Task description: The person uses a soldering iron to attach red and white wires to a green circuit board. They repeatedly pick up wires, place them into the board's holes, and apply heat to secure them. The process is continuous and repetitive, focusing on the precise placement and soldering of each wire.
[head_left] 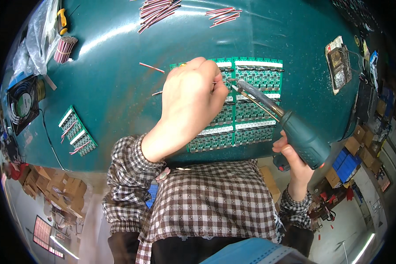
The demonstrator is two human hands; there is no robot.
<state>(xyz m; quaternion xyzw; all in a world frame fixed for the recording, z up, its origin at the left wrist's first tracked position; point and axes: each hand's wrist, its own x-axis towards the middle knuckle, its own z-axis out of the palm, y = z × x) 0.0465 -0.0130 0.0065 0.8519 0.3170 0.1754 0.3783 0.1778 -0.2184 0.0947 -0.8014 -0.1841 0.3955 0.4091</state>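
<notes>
My left hand (pixel 191 90) is closed in a pinch above a green circuit board panel (pixel 256 105), its fingertips on a thin wire whose end shows only slightly. Two more wire ends, one of them a red-and-white wire (pixel 151 67), show left of this hand; whether it holds them I cannot make out. My right hand (pixel 295 160) is wrapped round the dark green handle of a soldering gun (pixel 304 140). The gun's metal tip points left, close by my left fingertips over the panel. Part of the panel is hidden under my left hand.
Loose red-and-white wires (pixel 158 12) lie at the far edge, with a smaller group (pixel 224 16) beside them. At left are a wire bundle (pixel 66 49), yellow-handled cutters (pixel 62 21), a fan (pixel 24 104) and a smaller board (pixel 78 130). A solder-stained tray (pixel 339 65) sits far right.
</notes>
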